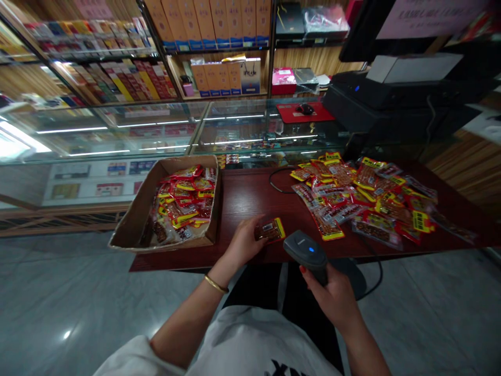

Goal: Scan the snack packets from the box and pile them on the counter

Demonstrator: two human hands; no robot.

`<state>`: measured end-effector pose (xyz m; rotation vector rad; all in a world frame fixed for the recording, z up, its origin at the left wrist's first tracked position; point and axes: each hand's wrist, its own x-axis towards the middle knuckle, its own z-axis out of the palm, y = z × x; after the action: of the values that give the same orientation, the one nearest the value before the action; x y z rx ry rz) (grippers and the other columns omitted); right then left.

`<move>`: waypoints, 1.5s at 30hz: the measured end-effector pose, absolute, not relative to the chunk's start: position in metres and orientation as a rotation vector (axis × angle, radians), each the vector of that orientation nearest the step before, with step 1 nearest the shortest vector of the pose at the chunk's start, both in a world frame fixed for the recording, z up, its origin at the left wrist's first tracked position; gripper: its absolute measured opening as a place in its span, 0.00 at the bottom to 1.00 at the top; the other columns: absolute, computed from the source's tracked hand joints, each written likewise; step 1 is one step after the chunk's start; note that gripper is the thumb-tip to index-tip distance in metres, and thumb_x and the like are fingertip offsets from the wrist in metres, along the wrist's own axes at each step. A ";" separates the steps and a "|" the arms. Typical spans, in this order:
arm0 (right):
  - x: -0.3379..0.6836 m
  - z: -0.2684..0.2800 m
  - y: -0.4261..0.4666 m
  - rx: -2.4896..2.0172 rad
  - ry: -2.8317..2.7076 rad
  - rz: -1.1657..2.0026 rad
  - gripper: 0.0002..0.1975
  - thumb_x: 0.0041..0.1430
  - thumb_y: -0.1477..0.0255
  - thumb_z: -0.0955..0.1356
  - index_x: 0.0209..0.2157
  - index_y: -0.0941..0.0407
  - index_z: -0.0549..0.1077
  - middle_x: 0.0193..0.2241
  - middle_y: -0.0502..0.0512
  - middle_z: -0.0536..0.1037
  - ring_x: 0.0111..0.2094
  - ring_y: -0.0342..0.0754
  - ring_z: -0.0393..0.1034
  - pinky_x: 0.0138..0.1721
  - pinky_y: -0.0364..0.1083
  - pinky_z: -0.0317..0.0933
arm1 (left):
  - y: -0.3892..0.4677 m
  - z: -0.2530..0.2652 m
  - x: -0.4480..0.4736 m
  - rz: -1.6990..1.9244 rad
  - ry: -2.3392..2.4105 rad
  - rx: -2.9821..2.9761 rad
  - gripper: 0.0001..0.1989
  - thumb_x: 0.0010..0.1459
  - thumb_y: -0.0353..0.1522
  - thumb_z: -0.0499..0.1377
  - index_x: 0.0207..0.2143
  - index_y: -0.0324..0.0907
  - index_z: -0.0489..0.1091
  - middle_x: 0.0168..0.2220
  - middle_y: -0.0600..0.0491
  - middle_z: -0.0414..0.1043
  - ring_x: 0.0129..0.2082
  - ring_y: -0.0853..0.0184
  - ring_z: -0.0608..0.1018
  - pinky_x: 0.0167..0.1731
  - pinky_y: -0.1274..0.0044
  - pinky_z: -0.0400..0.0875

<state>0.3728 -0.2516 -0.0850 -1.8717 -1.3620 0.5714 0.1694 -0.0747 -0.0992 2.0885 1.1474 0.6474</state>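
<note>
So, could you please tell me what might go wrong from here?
The left hand covers one end of its packet, so the scanner might miss a code there. The cardboard box seems to jut past the left end of the table and could tip. Loose packets near the front edge might slide off.

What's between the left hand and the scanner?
In the head view, one packet with a yellow end, held by the left hand; the right hand holds the scanner.
</note>
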 end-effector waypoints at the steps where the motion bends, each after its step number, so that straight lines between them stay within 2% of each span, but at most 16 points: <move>1: 0.372 -0.084 -0.252 -1.875 -1.362 0.571 0.18 0.65 0.55 0.67 0.44 0.54 0.80 0.31 0.54 0.86 0.29 0.53 0.81 0.33 0.45 0.71 | -0.075 -0.100 0.170 0.672 1.127 2.035 0.35 0.49 0.25 0.67 0.61 0.41 0.68 0.53 0.44 0.76 0.54 0.55 0.76 0.57 0.62 0.71; 7: 0.368 -0.079 -0.258 -1.847 -1.355 0.597 0.17 0.65 0.57 0.67 0.42 0.54 0.80 0.31 0.54 0.86 0.31 0.53 0.81 0.37 0.45 0.72 | -0.074 -0.106 0.171 0.720 0.944 1.754 0.36 0.52 0.21 0.62 0.64 0.43 0.64 0.52 0.46 0.77 0.50 0.61 0.80 0.55 0.66 0.74; 12: 0.367 -0.082 -0.263 -1.854 -1.342 0.624 0.18 0.65 0.56 0.67 0.41 0.55 0.80 0.29 0.55 0.85 0.29 0.53 0.81 0.37 0.46 0.72 | -0.074 -0.108 0.167 0.753 0.857 1.687 0.43 0.53 0.20 0.60 0.70 0.47 0.55 0.55 0.47 0.76 0.53 0.62 0.79 0.57 0.66 0.72; 19: 0.369 -0.091 -0.269 -1.860 -1.332 0.582 0.20 0.65 0.54 0.66 0.41 0.55 0.80 0.30 0.57 0.86 0.29 0.54 0.82 0.34 0.47 0.73 | -0.076 -0.106 0.166 0.795 0.828 1.635 0.49 0.54 0.19 0.58 0.74 0.48 0.42 0.56 0.45 0.73 0.53 0.62 0.79 0.55 0.67 0.73; 22: 0.371 -0.094 -0.273 -1.887 -1.307 0.558 0.21 0.65 0.52 0.66 0.40 0.56 0.80 0.29 0.58 0.86 0.29 0.55 0.82 0.33 0.47 0.73 | -0.076 -0.107 0.163 0.849 0.881 1.747 0.48 0.53 0.19 0.58 0.73 0.48 0.45 0.62 0.43 0.68 0.58 0.60 0.75 0.60 0.65 0.69; 25: 0.373 -0.092 -0.277 -1.890 -1.296 0.544 0.22 0.64 0.52 0.66 0.37 0.55 0.80 0.27 0.57 0.85 0.27 0.55 0.82 0.32 0.48 0.74 | -0.075 -0.109 0.161 0.905 0.925 1.928 0.48 0.52 0.18 0.58 0.73 0.49 0.47 0.69 0.43 0.58 0.67 0.57 0.65 0.66 0.62 0.61; 28: 0.373 -0.089 -0.279 -1.892 -1.287 0.532 0.22 0.62 0.51 0.66 0.36 0.55 0.80 0.26 0.58 0.85 0.27 0.56 0.82 0.29 0.48 0.73 | -0.074 -0.110 0.161 0.924 0.920 2.042 0.49 0.53 0.19 0.58 0.73 0.51 0.45 0.71 0.44 0.55 0.70 0.56 0.60 0.67 0.61 0.60; 32: 0.374 -0.086 -0.279 -1.908 -1.266 0.537 0.23 0.61 0.50 0.67 0.34 0.55 0.80 0.27 0.59 0.85 0.27 0.57 0.82 0.26 0.47 0.73 | -0.074 -0.111 0.162 0.922 0.926 2.099 0.49 0.54 0.18 0.58 0.73 0.52 0.43 0.71 0.45 0.54 0.69 0.57 0.61 0.66 0.61 0.62; 40: 0.373 -0.082 -0.277 -1.906 -1.286 0.531 0.20 0.63 0.53 0.67 0.36 0.55 0.80 0.25 0.57 0.84 0.27 0.55 0.81 0.31 0.47 0.73 | -0.078 -0.102 0.161 0.870 0.948 2.025 0.46 0.53 0.20 0.58 0.72 0.48 0.48 0.70 0.44 0.55 0.69 0.57 0.61 0.68 0.61 0.57; 42: 0.371 -0.078 -0.277 -1.891 -1.280 0.538 0.17 0.64 0.55 0.67 0.38 0.54 0.80 0.25 0.55 0.84 0.27 0.54 0.80 0.31 0.46 0.73 | -0.078 -0.103 0.166 0.872 0.982 1.933 0.44 0.54 0.21 0.59 0.71 0.48 0.52 0.68 0.44 0.59 0.67 0.56 0.66 0.66 0.61 0.60; 45: 0.371 -0.076 -0.279 -1.864 -1.254 0.535 0.15 0.64 0.59 0.67 0.40 0.54 0.79 0.25 0.53 0.83 0.27 0.52 0.79 0.32 0.45 0.72 | -0.071 -0.108 0.186 0.864 0.961 1.695 0.40 0.54 0.25 0.62 0.69 0.48 0.56 0.65 0.44 0.64 0.58 0.58 0.75 0.59 0.63 0.71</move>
<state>0.3714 -0.2788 -0.0756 -1.8639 -1.2539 0.5347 0.1857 -0.0710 -0.1080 1.6949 0.9613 0.8642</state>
